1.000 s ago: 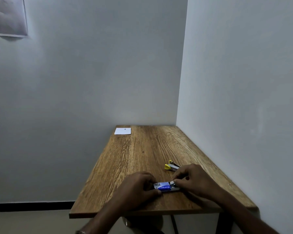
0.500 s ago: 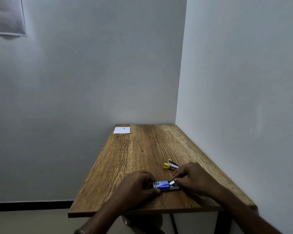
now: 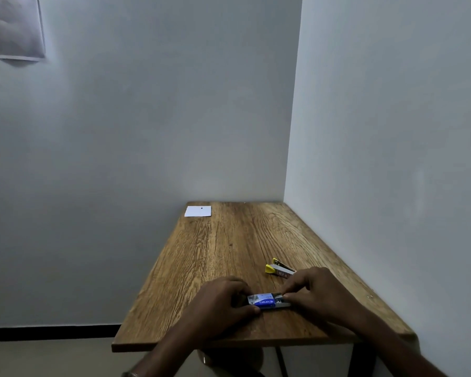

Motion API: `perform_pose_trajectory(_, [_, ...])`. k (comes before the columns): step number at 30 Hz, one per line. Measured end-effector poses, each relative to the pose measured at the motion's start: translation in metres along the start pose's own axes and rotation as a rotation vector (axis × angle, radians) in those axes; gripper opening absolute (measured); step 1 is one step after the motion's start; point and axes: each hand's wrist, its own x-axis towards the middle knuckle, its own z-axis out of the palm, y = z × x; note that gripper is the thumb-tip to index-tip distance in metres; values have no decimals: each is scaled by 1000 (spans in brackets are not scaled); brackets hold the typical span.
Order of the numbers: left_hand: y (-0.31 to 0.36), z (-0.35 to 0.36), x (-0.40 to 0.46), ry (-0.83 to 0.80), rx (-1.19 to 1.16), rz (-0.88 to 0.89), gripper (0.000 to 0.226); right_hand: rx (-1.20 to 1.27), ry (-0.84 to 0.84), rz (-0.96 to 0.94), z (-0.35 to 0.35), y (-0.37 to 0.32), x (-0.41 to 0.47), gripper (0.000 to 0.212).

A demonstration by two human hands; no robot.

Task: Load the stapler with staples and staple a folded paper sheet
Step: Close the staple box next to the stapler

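Note:
A small blue staple box (image 3: 264,301) lies near the front of the wooden table (image 3: 229,251). My left hand (image 3: 223,303) grips its left end with curled fingers and thumb. My right hand (image 3: 314,292) pinches the grey inner tray sticking out at the box's right end. Just behind my right hand lies the yellow and metal stapler (image 3: 279,269). A folded white paper sheet (image 3: 198,211) rests flat at the table's far left corner.
The table stands in a corner, with one wall along its right side and another behind it. A pale sheet (image 3: 15,27) hangs on the back wall at the upper left. The floor shows below the table's left edge.
Both hands stay on the staple box. The grey tray at the box's right end shows slightly more between my fingers. The stapler and paper lie where they were.

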Motion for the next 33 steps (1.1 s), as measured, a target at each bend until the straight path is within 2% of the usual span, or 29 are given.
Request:
perform_pose_trajectory(8, [1,-2,-2,10,-3,6,43,-65,44,-72,4,-6,-4,11])
perform_pose_trajectory(16, [-1,0,-2,9,-6,-3,45,-30,-34,-32,-1,-13,5,16])
perform_pose_trajectory(22, [1,-1,-2,1,-8,2,43,-16,61,-53,-2,-9,7,19])
perform_pose_trajectory(33, [4,-2,-2,10,-8,2,42,-57,-19,-53,-3,-10,8,19])
